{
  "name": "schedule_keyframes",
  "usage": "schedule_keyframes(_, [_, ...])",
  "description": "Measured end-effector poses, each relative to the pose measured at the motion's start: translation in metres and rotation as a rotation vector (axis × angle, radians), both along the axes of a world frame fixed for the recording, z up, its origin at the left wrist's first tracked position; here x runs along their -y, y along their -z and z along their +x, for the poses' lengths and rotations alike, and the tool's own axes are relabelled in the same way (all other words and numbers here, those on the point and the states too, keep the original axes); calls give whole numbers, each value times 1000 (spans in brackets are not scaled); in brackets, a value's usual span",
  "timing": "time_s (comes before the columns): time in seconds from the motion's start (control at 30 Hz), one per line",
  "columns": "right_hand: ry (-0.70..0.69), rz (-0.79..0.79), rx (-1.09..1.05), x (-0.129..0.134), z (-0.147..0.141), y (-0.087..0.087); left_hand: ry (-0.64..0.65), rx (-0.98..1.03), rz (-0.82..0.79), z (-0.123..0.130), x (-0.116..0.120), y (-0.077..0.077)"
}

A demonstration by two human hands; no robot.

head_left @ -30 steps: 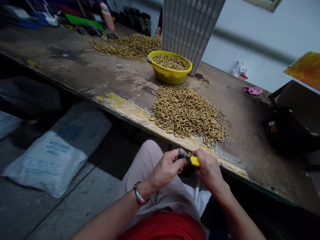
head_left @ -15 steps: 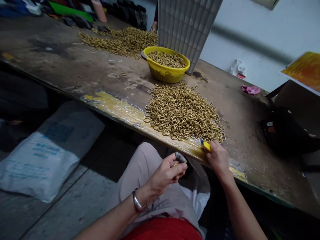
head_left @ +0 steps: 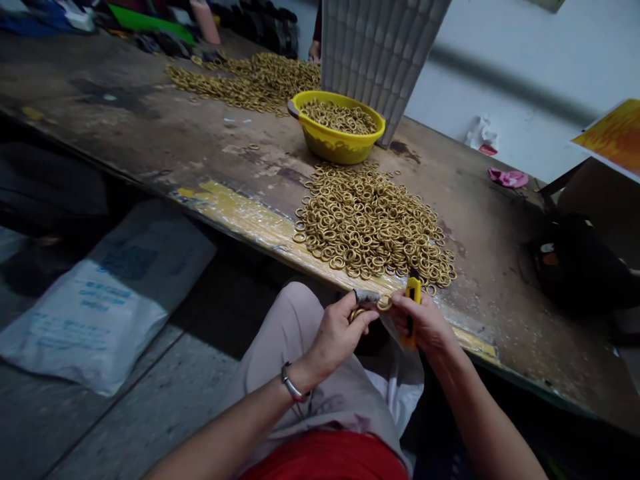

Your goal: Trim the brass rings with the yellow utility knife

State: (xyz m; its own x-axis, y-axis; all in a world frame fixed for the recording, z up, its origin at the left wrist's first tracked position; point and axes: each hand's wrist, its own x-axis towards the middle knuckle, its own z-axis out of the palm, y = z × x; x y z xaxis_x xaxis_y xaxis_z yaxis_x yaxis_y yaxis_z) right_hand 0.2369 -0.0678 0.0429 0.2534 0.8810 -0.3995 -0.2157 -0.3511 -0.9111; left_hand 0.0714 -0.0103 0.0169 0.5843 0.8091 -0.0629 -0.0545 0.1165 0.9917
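Note:
My left hand [head_left: 340, 333], with grey wrapping on its index finger, is closed on a brass-coloured ring [head_left: 357, 314] over my lap. Beside it my right hand [head_left: 425, 320] holds a yellow cutter [head_left: 413, 310], its dark tip pointing up. Another ring [head_left: 384, 303] is between the two hands, at the right fingertips. Just beyond the hands a pile of rings [head_left: 370, 220] lies on the table near its front edge.
A yellow basin [head_left: 340, 143] of rings stands behind the pile, against a tall grey ribbed panel [head_left: 380, 60]. A second ring heap [head_left: 260, 80] lies farther back, near another person's hand [head_left: 315, 51]. A white sack [head_left: 100, 300] rests on the floor at left.
My right hand has moved left from the pile's edge towards my left hand, now with a ring at its fingertips. The cutter has turned upright. My left hand has risen slightly.

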Motion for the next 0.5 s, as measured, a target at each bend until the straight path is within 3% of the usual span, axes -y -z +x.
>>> schedule_keyframes(0.17, [-14, -66, -300, -2, -20, 5, -54, -85, 322, -12, 2, -2])
schedule_keyframes(0.27, [-55, -66, -226, 1, -24, 5, -94, -108, 299, -15, 3, -1])
schedule_keyframes(0.33, [-86, 6, 50, 8, -26, 3, -83, -117, 116, -15, 5, 1])
schedule_keyframes(0.4, [-129, 131, 494, 17, -28, 1, -45, -91, -100, -14, 5, 2])
schedule_keyframes(0.5, [-239, 246, 1091, 30, -30, 2, -7, -23, -238, -13, 7, 2])
